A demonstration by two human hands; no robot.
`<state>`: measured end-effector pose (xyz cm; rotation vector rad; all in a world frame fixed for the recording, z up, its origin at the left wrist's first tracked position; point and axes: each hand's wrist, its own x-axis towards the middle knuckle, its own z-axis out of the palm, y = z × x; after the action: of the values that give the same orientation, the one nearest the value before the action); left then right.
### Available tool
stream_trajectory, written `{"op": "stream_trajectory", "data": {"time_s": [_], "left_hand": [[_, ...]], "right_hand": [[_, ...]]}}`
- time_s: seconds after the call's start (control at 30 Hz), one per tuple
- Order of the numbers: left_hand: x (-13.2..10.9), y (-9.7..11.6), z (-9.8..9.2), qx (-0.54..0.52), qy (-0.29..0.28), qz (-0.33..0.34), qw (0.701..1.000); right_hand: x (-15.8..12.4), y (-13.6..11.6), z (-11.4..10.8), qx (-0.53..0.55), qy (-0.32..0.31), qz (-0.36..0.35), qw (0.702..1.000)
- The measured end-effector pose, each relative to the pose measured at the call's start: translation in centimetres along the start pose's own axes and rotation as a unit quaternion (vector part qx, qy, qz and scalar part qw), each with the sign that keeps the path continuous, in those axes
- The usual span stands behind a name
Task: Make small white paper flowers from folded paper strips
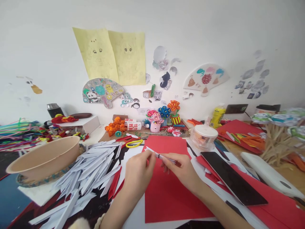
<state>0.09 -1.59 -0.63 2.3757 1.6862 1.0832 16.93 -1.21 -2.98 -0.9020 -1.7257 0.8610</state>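
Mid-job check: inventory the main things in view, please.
Slim dark-banded paper piece: one, white, between the hands
Rectangular paper sheet: one, red, beneath hands
Folded paper strips: many, white, left
Oval basin: one, beige, far left
Loop-handled scissors: one pair, yellow, beside strips
Flat rectangular device: one, black, right
Round lidded tub: one, white, right rear
Craft flowers: several, multicoloured, centre rear
Fan-shaped boards: two, grey and white, wall
Paper drawings: two, yellow, wall
Left hand: one, bare, pinching paper piece
Right hand: one, bare, likewise
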Motion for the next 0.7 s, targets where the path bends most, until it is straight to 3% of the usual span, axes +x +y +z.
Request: {"op": "stream_trajectory", "data": {"time_s": [0.13,0.3,0.4,0.5,0.7], "left_hand": [[0.6,-0.8,-1.0,-0.058,0.077,-0.068,0.993],[1.0,-1.2,-0.9,-0.253,0.021,-0.116,0.960],[0.9,-1.2,-0.7,-0.300,0.006,-0.140,0.943],[0.8,-1.1,-0.6,-0.270,0.011,-0.117,0.956],[0.3,-0.6,-0.4,-0.088,0.076,0.003,0.993]], "right_hand": [[0.4,0.0,-0.4,0.144,-0.034,0.093,0.985],[0.5,0.3,-0.7,0.219,-0.044,0.128,0.966],[0.6,0.3,-0.7,0.237,-0.045,0.118,0.963],[0.6,0.1,-0.7,0.233,-0.028,0.113,0.966],[0.7,0.4,-0.9,0.151,0.043,0.077,0.984]]}}
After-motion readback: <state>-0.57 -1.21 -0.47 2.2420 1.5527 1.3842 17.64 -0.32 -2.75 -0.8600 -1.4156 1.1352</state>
